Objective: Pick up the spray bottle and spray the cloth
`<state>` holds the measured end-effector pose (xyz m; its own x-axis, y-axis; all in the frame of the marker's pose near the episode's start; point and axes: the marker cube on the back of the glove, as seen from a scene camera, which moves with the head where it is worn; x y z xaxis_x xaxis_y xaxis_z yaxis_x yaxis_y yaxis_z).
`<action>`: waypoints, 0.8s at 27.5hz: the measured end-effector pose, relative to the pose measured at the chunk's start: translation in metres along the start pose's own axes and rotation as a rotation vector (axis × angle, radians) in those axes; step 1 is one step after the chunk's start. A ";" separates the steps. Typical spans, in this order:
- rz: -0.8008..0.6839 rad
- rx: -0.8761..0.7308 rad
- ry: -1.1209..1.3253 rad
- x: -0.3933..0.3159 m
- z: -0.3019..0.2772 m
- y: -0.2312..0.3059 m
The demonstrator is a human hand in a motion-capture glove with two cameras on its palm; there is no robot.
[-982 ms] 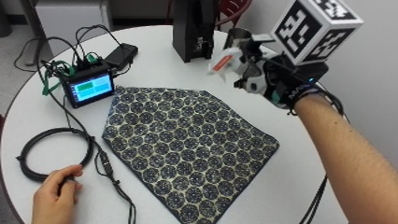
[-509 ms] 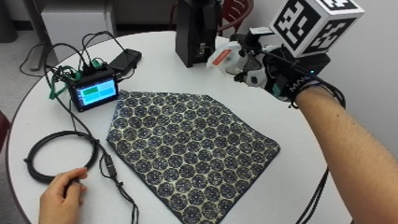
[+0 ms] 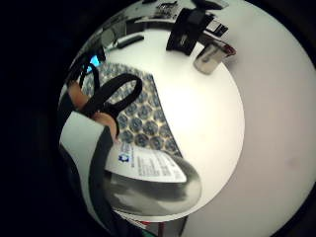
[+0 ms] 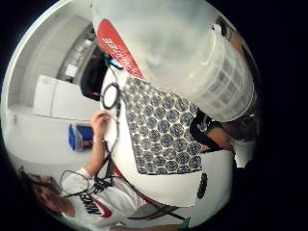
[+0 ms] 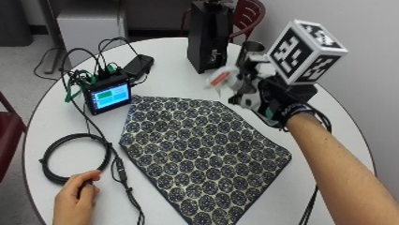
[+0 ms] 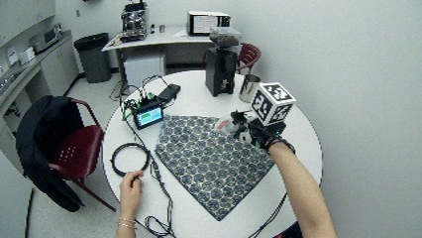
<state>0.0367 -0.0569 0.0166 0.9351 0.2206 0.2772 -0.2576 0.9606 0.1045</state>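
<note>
In the right centre of the outside view, the spray bottle (image 5: 223,78) is held off the white round table (image 5: 174,84) by the gloved right hand (image 5: 265,96), the fingers being curled round the bottle's body so that it is gripped rather than merely touched. The bottle — translucent, with a red label — is carried tilted, just beyond the upper right edge of the patterned cloth (image 5: 199,154), which is spread flat over the middle of the table. In the thumb side palm view the bottle (image 4: 178,48) fills much of the frame close to the palm, with the cloth (image 4: 166,130) seen below it; in the little finger side view a printed label on the bottle (image 3: 145,165) is visible beside the cloth (image 3: 140,118). The bare left hand (image 5: 75,201) is rested on the table at the lower left, touching a coiled black cable (image 5: 71,157). A small screen device (image 5: 109,96) is stood at the upper left — a black grinder (image 5: 209,37) and a metal cup (image 5: 252,51) are placed at the top centre.
</note>
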 end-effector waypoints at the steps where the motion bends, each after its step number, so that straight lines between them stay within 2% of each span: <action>1: 0.006 0.048 -0.059 -0.003 -0.013 -0.002; 5: 0.020 0.196 -0.324 -0.011 -0.044 0.000; 10: 0.000 0.263 -0.655 -0.023 -0.034 0.011; 17: -0.079 0.204 -0.881 -0.084 0.030 0.031; 22: -0.173 0.121 -0.941 -0.144 0.069 0.044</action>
<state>-0.1264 -0.0581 0.0471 0.3983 -0.1991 0.8954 -0.2066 0.9316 0.2991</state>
